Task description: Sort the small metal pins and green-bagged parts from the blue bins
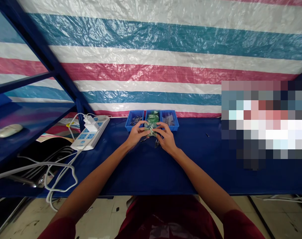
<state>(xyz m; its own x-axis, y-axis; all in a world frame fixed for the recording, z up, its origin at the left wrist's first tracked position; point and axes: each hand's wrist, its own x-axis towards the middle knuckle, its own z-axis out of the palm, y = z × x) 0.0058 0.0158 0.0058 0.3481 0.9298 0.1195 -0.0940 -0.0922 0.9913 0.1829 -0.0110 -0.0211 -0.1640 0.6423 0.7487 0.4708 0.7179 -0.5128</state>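
Observation:
My left hand and my right hand meet over the table in front of the bins. Between them they grip a small clear plastic bag with green on it, fingers closed on its two sides. Its contents are too small to make out. Several thin dark metal pieces, perhaps screws, lie on the table by my right fingers. Behind my hands stand three blue bins: the left bin holds loose dark metal pieces, the middle bin green packets, the right bin clear bags.
A white power strip with a plugged-in adapter lies left on the blue table. White cables loop over the left edge. A mouse rests on a side shelf. One dark piece lies at right, near a blurred-out area.

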